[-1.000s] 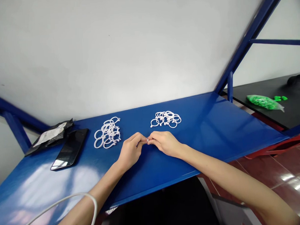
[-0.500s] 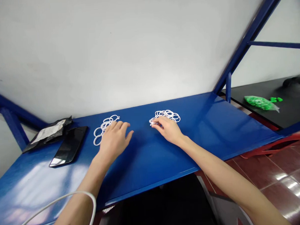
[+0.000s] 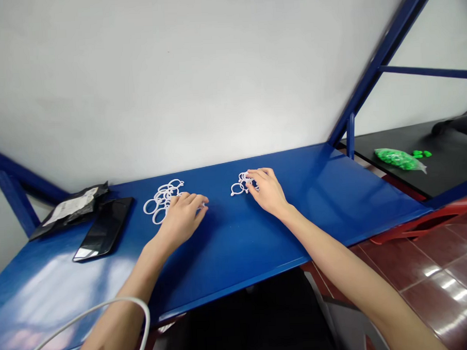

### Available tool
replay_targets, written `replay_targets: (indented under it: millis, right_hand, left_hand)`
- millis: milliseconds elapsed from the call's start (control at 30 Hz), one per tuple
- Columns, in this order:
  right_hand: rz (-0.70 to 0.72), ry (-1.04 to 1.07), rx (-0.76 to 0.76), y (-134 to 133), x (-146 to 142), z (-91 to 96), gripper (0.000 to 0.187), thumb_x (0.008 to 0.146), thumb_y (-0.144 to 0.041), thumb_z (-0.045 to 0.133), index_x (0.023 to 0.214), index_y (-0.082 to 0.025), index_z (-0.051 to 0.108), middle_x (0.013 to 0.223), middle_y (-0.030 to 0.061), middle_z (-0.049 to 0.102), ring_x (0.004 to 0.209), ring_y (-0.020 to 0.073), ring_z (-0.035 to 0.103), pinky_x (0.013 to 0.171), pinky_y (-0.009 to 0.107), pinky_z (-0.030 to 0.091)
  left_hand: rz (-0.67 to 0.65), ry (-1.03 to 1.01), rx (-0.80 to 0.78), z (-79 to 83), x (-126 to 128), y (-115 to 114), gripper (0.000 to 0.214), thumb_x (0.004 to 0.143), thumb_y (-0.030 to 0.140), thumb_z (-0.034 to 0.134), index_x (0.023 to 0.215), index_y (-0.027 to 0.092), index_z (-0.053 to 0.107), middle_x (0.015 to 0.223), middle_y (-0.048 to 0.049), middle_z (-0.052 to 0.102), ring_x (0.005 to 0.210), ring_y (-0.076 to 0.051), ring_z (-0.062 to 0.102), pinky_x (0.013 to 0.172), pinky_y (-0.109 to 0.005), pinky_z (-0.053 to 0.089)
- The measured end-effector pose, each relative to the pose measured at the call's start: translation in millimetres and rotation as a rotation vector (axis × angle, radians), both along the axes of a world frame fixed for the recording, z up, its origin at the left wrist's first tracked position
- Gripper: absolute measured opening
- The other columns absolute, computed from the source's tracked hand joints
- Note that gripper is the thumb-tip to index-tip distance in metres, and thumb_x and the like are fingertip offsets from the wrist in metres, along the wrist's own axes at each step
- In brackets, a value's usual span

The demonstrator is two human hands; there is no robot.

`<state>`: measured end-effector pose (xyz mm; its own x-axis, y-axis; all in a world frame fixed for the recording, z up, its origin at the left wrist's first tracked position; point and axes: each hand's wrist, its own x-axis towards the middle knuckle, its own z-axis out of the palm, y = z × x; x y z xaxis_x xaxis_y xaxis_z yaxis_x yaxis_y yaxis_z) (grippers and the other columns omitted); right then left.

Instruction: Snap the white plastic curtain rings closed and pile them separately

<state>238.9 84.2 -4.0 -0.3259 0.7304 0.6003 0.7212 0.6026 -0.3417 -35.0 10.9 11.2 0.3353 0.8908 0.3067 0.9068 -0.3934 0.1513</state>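
Cable, white and looped, curves over the left forearm at the near edge of view. Beyond it the blue table carries everything else. The left hand lies palm down, fingers loosely curled, its tips touching the right edge of the left pile of white rings; whether it has hold of a ring cannot be told. The right hand rests palm down over the right pile of white rings, fingers spread on top and covering most of it, no grip visible. Left of the rings lie a black phone and, just behind it, a dark packet. Far right, a green bag sits on a black surface.
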Motion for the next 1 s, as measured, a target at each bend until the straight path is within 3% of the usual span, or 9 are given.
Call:
replay_targets:
  millis: [200, 267, 433, 567, 767, 900, 1000]
  right_hand:
    - [0.403, 0.050, -0.089, -35, -22, 9.1, 0.027, 0.097, -0.023, 0.062, 0.123, -0.021, 0.066, 0.131, 0.0066, 0.069, 0.123, 0.0253, 0.057, 0.107, 0.046, 0.049]
    - [0.472, 0.055, -0.153, -42, -28, 8.8, 0.024, 0.097, -0.021, 0.060, 0.121, -0.021, 0.065, 0.127, 0.0074, 0.071, 0.119, 0.0237, 0.060, 0.102, 0.043, 0.051]
    - [0.479, 0.137, -0.313, -41, -28, 7.3, 0.011, 0.096, -0.018, 0.062, 0.107, -0.020, 0.065, 0.110, 0.0057, 0.073, 0.089, 0.0170, 0.068, 0.084, 0.034, 0.054]
    - [0.459, 0.242, -0.485, -39, -27, 7.2, 0.011, 0.095, -0.031, 0.066, 0.093, -0.020, 0.063, 0.086, 0.0007, 0.072, 0.069, 0.0140, 0.066, 0.066, 0.028, 0.053]
    - [0.489, 0.486, -0.707, -40, -32, 4.3, 0.028, 0.090, -0.045, 0.072, 0.088, -0.020, 0.059, 0.079, 0.0001, 0.070, 0.068, 0.0147, 0.071, 0.065, 0.028, 0.060]
    - [0.495, 0.519, -0.719, -41, -34, 2.5, 0.023, 0.090, -0.038, 0.072, 0.100, -0.019, 0.064, 0.084, 0.0019, 0.072, 0.069, 0.0144, 0.071, 0.066, 0.028, 0.061]
    - [0.510, 0.440, -0.672, -42, -35, 2.3, 0.021, 0.094, -0.030, 0.066, 0.111, -0.018, 0.067, 0.096, 0.0051, 0.075, 0.076, 0.0147, 0.073, 0.071, 0.028, 0.061]
  left_hand:
    - [-0.152, -0.436, -0.110, 5.5, 34, -17, 0.017, 0.100, 0.024, 0.043, 0.102, 0.022, 0.059, 0.100, -0.0038, 0.066, 0.091, -0.018, 0.062, 0.084, -0.034, 0.048]
    - [-0.153, -0.555, -0.178, 4.1, 41, -21, 0.013, 0.100, 0.027, 0.046, 0.102, 0.022, 0.057, 0.097, -0.0024, 0.065, 0.085, -0.016, 0.062, 0.078, -0.031, 0.049]
    - [-0.139, -0.819, -0.329, -1.2, 49, -24, 0.018, 0.098, 0.038, 0.054, 0.107, 0.023, 0.055, 0.095, -0.0014, 0.068, 0.083, -0.015, 0.065, 0.076, -0.029, 0.053]
    - [-0.025, -0.889, -0.299, 0.3, 46, -20, 0.023, 0.096, 0.043, 0.054, 0.106, 0.022, 0.055, 0.097, -0.0028, 0.069, 0.081, -0.016, 0.067, 0.073, -0.029, 0.054]
    - [0.014, -0.954, -0.351, 0.6, 38, -12, 0.030, 0.088, 0.048, 0.065, 0.102, 0.021, 0.066, 0.098, -0.0045, 0.073, 0.085, -0.020, 0.070, 0.081, -0.034, 0.058]
    - [0.025, -1.028, -0.373, -2.9, 36, -8, 0.034, 0.084, 0.047, 0.071, 0.105, 0.021, 0.070, 0.105, -0.0057, 0.075, 0.094, -0.022, 0.072, 0.089, -0.036, 0.057]
    - [0.030, -1.090, -0.381, -5.4, 36, -6, 0.034, 0.081, 0.047, 0.073, 0.102, 0.019, 0.071, 0.100, -0.0056, 0.076, 0.087, -0.020, 0.072, 0.085, -0.036, 0.059]
